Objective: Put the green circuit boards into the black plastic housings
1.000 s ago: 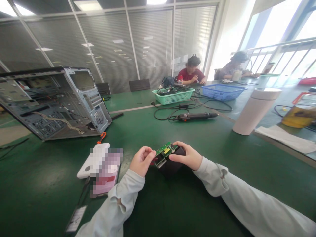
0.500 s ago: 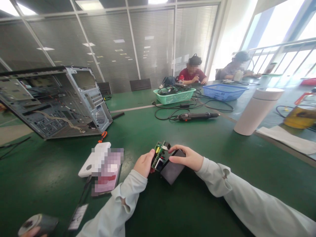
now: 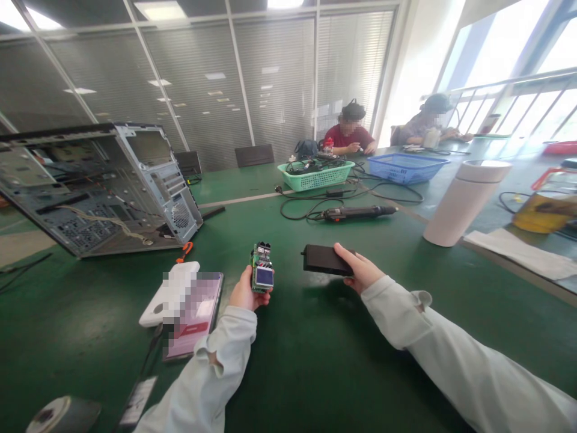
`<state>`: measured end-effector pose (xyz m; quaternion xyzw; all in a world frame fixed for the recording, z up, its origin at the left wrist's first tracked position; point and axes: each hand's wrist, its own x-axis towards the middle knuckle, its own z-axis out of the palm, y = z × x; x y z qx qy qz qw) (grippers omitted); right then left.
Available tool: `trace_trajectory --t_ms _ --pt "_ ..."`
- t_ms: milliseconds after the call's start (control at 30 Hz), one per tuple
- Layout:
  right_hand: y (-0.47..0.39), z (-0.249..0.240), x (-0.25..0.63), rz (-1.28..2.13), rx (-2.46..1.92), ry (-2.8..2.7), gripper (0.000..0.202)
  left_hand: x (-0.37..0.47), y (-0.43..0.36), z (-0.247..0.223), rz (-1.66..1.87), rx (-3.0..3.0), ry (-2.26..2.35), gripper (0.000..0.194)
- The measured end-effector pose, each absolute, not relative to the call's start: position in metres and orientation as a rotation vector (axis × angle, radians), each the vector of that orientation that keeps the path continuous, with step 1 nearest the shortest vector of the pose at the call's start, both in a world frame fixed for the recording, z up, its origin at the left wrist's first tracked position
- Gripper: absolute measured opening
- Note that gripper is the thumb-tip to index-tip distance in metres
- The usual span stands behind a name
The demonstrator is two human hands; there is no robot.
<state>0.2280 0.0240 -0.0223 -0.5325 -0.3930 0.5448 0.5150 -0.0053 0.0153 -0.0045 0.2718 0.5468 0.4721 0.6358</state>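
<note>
My left hand [image 3: 246, 293] is closed around a green circuit board [image 3: 262, 264], which bears a small dark screen with a white border at its near end. To the right, my right hand [image 3: 363, 267] grips the end of a flat black plastic case [image 3: 325, 260], held level over the table. Board and case are apart from each other. Left of my left hand lie a phone with a pink screen [image 3: 198, 325] and a white device [image 3: 166, 296] with a dark cable.
An opened computer case [image 3: 180, 207] stands at the left. Beyond my hands lie a corded electric screwdriver [image 3: 358, 213], a green basket [image 3: 318, 178] of cables and a blue basket [image 3: 408, 169]. A pale tumbler [image 3: 464, 204] stands right; a roll [image 3: 67, 415] sits near left. Two people sit across.
My hands have moved apart, separating board and case. The board has turned its screen towards me, and the black case has swung level to the right. A hand at the near-left roll is gone.
</note>
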Motion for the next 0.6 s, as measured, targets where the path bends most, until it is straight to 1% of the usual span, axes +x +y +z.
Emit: trace_trajectory --t_ms 100,233,300,433,533,600 --pt "0.017 -0.014 0.220 1.471 -1.276 -0.780 0.038 -0.005 0.012 -0.004 1.111 0.638 1.190 0.050" --pt "0.006 -0.001 0.209 1.667 -1.208 -0.612 0.022 -0.005 0.012 -0.003 1.112 0.625 1.212 0.050" --pt "0.002 0.004 0.206 1.767 -1.156 -0.496 0.020 -0.005 0.013 -0.003 1.094 0.608 1.243 0.051" --pt "-0.005 0.014 0.206 1.976 -1.062 -0.365 0.034 -0.007 0.014 -0.002 1.061 0.626 1.214 0.050" --pt "-0.010 0.018 0.207 2.132 -0.975 -0.383 0.045 -0.008 0.013 -0.002 1.075 0.641 1.199 0.049" --pt "-0.011 0.020 0.207 2.171 -0.940 -0.414 0.049 -0.008 0.014 -0.003 1.073 0.644 1.209 0.049"
